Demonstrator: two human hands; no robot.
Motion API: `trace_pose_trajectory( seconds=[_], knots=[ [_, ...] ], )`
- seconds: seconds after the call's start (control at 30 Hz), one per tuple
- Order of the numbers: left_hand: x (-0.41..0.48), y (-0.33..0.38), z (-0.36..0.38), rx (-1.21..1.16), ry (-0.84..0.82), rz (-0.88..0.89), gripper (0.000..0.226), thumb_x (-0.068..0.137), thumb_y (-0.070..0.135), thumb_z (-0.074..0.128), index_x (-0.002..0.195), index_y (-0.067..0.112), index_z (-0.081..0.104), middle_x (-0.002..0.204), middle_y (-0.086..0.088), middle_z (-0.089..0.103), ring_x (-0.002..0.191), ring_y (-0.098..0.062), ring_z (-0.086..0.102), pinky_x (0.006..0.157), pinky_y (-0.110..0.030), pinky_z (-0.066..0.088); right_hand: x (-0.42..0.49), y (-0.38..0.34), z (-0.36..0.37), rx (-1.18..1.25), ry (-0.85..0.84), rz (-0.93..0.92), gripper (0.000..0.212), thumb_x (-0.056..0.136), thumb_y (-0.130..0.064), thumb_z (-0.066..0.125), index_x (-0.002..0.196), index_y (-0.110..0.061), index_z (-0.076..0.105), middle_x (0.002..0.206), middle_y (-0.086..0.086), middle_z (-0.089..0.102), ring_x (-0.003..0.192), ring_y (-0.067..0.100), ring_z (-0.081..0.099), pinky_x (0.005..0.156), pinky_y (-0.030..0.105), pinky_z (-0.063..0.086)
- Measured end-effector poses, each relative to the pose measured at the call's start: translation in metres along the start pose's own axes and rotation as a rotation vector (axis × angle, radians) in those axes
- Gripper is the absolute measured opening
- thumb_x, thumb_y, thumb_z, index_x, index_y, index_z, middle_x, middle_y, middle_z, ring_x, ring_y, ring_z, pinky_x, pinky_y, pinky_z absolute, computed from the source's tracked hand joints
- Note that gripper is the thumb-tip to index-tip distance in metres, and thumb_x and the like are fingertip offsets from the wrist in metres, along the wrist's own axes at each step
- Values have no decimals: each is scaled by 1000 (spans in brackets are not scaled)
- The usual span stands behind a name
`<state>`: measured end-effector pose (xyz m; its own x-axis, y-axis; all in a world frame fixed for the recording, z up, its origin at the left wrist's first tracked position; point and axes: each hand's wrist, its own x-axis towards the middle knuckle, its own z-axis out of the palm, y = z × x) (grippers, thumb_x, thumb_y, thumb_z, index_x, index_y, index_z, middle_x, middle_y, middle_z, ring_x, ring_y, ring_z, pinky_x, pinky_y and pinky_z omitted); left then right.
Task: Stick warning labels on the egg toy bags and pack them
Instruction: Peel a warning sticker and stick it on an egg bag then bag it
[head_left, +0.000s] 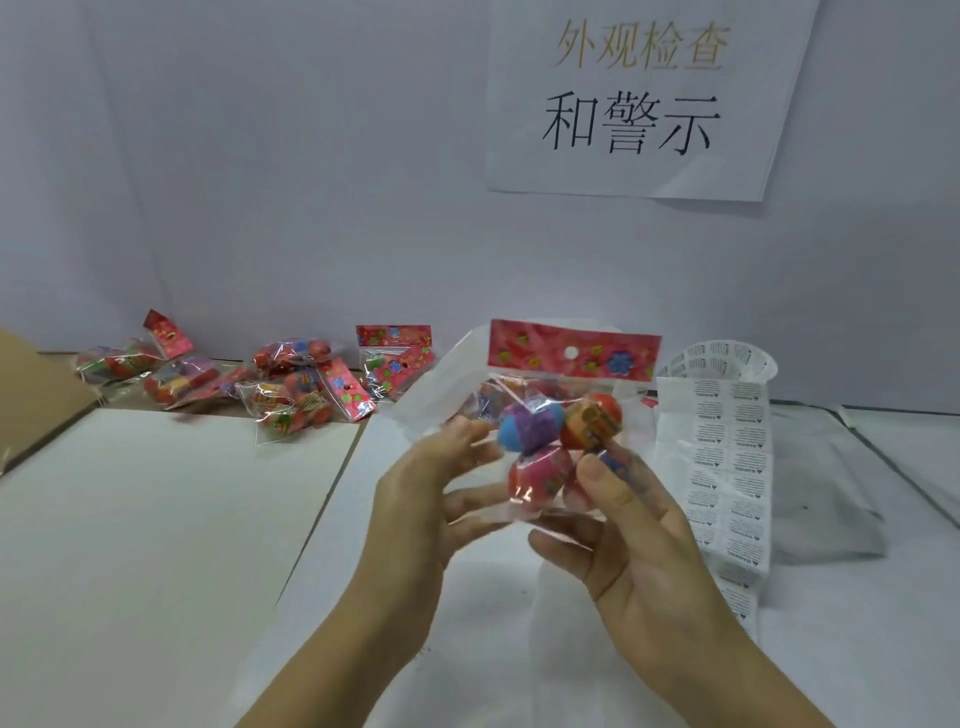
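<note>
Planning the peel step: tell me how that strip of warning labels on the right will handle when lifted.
The label strip likely flops when lifted: its far end curls over loosely. It looks thin and light, so a push would probably buckle it.

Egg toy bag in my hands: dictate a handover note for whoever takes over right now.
Hands: left hand and right hand both grip one egg toy bag upright over the table.
Things: label strip lies at right; other bags piled back left.
Done: no label visible on the held bag.
Left: label it, then the pile if unlabelled; pack all.
</note>
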<state>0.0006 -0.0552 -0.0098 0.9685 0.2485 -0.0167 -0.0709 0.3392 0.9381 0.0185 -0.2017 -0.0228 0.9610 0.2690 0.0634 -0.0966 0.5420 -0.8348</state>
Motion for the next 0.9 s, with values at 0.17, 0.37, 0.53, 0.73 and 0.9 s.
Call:
trace_pose_trajectory(
  seconds=[0.17,0.37,0.53,0.73,0.9],
  knots=[
    [-10,-10,7,101,69,178,20,78,36,65,83,22,78,85,-4,77,72,-24,74,57,-27,59,2,0,-3,-83,29,-23,25,63,-31,74,88,-30,75,90,10,74,74,26,73,53,31,56],
    [-4,-13,4,188,145,187,14,90,23,62,85,18,74,79,-1,75,73,-20,73,55,-27,58,4,0,-5,-189,63,-47,61,58,-36,76,115,-22,58,95,14,74,79,31,73,53,33,57],
    [-4,-13,3,131,99,89,19,81,34,65,80,19,77,82,-6,76,75,-21,73,56,-27,58,4,1,-6,-212,65,-49,61,57,-38,77,111,-20,56,92,15,74,75,32,73,52,32,56],
    [-1,-14,0,151,161,71,20,90,19,64,74,17,76,75,-5,75,66,-18,72,52,-27,57,5,-3,-10,-316,109,-84,44,64,-50,68,99,-23,69,91,10,74,79,30,73,45,33,54],
    [0,-16,0,228,210,112,12,91,21,63,83,18,72,72,2,75,64,-15,71,48,-25,56,6,-8,-13,-308,134,-48,33,56,-46,71,83,-28,75,85,11,74,74,32,73,38,30,50]
  ],
)
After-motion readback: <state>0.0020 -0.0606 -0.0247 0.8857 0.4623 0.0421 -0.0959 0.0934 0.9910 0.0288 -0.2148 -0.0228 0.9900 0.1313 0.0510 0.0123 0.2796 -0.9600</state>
